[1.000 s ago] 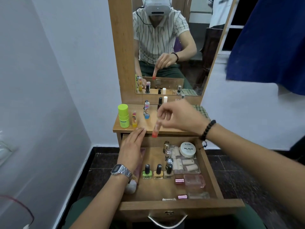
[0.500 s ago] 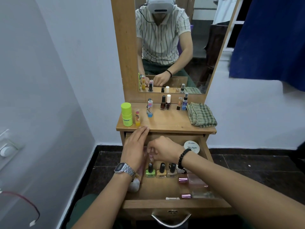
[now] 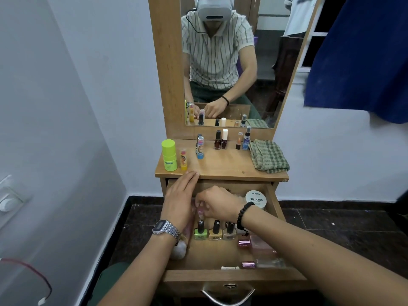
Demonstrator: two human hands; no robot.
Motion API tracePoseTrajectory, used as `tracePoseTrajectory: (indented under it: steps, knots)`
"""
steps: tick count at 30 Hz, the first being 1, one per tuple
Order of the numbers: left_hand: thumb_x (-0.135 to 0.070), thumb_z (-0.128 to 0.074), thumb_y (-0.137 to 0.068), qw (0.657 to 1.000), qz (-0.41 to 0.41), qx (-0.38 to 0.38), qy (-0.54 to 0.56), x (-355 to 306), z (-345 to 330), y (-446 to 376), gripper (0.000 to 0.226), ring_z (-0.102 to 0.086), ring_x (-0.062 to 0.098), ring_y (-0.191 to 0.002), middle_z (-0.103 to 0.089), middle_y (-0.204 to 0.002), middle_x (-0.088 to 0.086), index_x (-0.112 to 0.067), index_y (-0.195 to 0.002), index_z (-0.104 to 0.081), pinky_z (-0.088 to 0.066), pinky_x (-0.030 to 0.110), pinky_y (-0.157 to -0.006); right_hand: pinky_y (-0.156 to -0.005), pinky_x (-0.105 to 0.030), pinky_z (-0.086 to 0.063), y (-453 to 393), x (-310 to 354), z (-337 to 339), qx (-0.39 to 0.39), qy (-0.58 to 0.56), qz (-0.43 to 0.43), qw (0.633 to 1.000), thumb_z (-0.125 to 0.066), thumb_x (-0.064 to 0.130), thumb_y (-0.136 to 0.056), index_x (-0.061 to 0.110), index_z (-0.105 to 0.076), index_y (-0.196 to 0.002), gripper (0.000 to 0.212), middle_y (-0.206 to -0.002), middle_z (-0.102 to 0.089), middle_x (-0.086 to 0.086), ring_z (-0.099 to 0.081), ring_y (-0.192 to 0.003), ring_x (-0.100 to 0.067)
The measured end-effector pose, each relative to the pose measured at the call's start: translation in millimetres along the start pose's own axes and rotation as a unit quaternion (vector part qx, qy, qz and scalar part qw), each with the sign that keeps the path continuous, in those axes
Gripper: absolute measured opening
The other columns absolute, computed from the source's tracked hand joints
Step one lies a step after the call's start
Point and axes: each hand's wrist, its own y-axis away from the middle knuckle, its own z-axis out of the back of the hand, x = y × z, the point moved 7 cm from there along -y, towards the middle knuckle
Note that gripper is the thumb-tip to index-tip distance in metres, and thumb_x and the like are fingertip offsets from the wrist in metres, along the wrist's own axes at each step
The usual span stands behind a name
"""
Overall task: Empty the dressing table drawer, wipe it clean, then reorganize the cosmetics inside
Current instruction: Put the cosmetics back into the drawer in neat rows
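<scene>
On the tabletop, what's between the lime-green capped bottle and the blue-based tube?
Head view: a small yellow-based stick stands between the lime-green capped bottle and the blue-based tube, beside the bottle.

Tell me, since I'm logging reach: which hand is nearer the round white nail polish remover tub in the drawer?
Right. The right hand is beside the round white tub, to its left; the left hand lies farther left, by the drawer's left wall.

Green-checked cloth (image 3: 269, 159); lime stick (image 3: 169, 155); wooden drawer (image 3: 231, 278).

"zudio" and, beneath it, "NAIL POLISH" are printed on the lid of the round white jar (image 3: 256, 198) in the drawer (image 3: 231, 278). The smaller line below cannot be read.
</scene>
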Motion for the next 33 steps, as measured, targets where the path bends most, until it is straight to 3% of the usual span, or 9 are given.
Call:
tracePoseTrajectory:
  steps: [6, 9, 12, 15, 21, 26, 33]
  knots:
    - [-0.008, -0.073, -0.073, 1.000, 0.002, 0.005, -0.003, 2, -2, 0, 0.080, -0.031, 0.017, -0.138, -0.036, -0.149, -0.001, -0.021, -0.144, -0.036, -0.036, 0.040, -0.108, -0.075, -0.028, -0.049, 6, 0, 25, -0.024, -0.012, 0.015, 1.000, -0.063, 0.020, -0.082, 0.017, -0.068, -0.103, 0.022, -0.098, -0.069, 0.001, -0.062, -0.090, -0.016]
    - [-0.008, -0.077, -0.068, 1.000, -0.002, -0.006, 0.001, 2, -1, 1, 0.081, -0.037, 0.019, -0.135, -0.041, -0.146, 0.000, -0.019, -0.141, -0.041, -0.040, 0.040, -0.104, -0.070, -0.025, -0.051, 8, -5, 62, -0.110, -0.051, 0.008, 0.993, -0.060, 0.018, -0.087, 0.016, -0.070, -0.092, 0.011, -0.083, -0.068, 0.005, -0.060, -0.075, -0.009]
    - [-0.009, -0.078, -0.068, 1.000, -0.009, -0.011, -0.007, 2, -2, 1, 0.080, -0.040, 0.021, -0.133, -0.043, -0.144, 0.002, -0.017, -0.140, -0.043, -0.042, 0.042, -0.102, -0.068, -0.015, -0.046, 0, -22, 104, -0.217, -0.047, -0.019, 0.975, -0.055, 0.011, -0.089, 0.016, -0.067, -0.096, 0.015, -0.085, -0.061, 0.009, -0.055, -0.076, -0.006]
    - [-0.005, -0.075, -0.069, 1.000, -0.012, -0.016, -0.005, 1, 0, 1, 0.079, -0.040, 0.021, -0.133, -0.043, -0.144, 0.002, -0.016, -0.140, -0.043, -0.041, 0.042, -0.104, -0.080, -0.034, -0.052, -17, -36, 130, -0.269, -0.025, -0.037, 0.962, -0.053, 0.008, -0.087, 0.019, -0.064, -0.111, 0.029, -0.102, -0.062, 0.003, -0.060, -0.090, -0.016]
    - [0.002, -0.069, -0.069, 1.000, -0.013, -0.021, -0.008, -2, 2, 1, 0.079, -0.037, 0.020, -0.135, -0.041, -0.145, 0.002, -0.016, -0.141, -0.042, -0.038, 0.040, -0.106, -0.087, -0.036, -0.050, -56, -38, 138, -0.203, 0.042, -0.053, 0.977, -0.052, 0.007, -0.091, 0.017, -0.057, -0.128, 0.039, -0.129, -0.053, -0.006, -0.057, -0.107, -0.025]
    - [-0.003, -0.070, -0.071, 1.000, -0.017, -0.015, -0.013, 0, 0, 2, 0.078, -0.035, 0.019, -0.136, -0.040, -0.146, 0.000, -0.018, -0.142, -0.040, -0.037, 0.039, -0.107, -0.089, -0.043, -0.050, -74, -39, 126, -0.155, 0.066, -0.056, 0.984, -0.054, 0.010, -0.090, 0.018, -0.060, -0.127, 0.038, -0.122, -0.054, -0.008, -0.056, -0.108, -0.031]
    - [-0.006, -0.070, -0.074, 1.000, -0.013, -0.009, -0.013, 0, -1, 1, 0.076, -0.035, 0.018, -0.136, -0.040, -0.146, 0.000, -0.018, -0.142, -0.039, -0.036, 0.039, -0.108, -0.080, -0.035, -0.048, -69, -34, 127, -0.188, 0.061, -0.042, 0.979, -0.056, 0.010, -0.089, 0.009, -0.063, -0.104, 0.016, -0.106, -0.059, -0.008, -0.058, -0.096, -0.027]
